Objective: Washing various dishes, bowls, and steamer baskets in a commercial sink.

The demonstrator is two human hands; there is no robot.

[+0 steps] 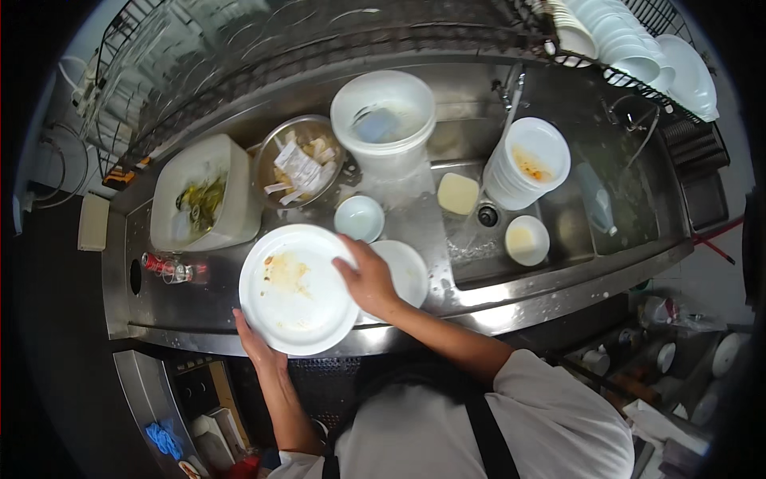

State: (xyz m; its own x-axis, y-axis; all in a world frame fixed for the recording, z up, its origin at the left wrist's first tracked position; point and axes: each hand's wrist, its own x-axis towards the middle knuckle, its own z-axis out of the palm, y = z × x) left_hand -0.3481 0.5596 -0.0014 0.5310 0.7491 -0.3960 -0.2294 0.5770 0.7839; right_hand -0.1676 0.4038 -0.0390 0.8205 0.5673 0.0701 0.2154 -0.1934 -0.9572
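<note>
Both hands hold a large white plate (299,323) with yellowish food smears, tilted over the front edge of the steel counter. My left hand (261,347) supports its lower left rim from below. On the right rim, my right hand (370,278) grips with the thumb on top and the other fingers mostly hidden. A second white plate (410,272) lies on the counter, partly covered by my right hand and forearm. Just beyond the held plate sits a small pale bowl (359,220).
Behind stand a plastic tub (239,209) with greenish scraps, a metal bowl (263,185) of paper and scraps, and a white bucket (389,158). The sink (473,263) holds stacked white containers (514,185), a sponge-like block (458,193) and a small bowl (540,239). A glass (178,273) lies left.
</note>
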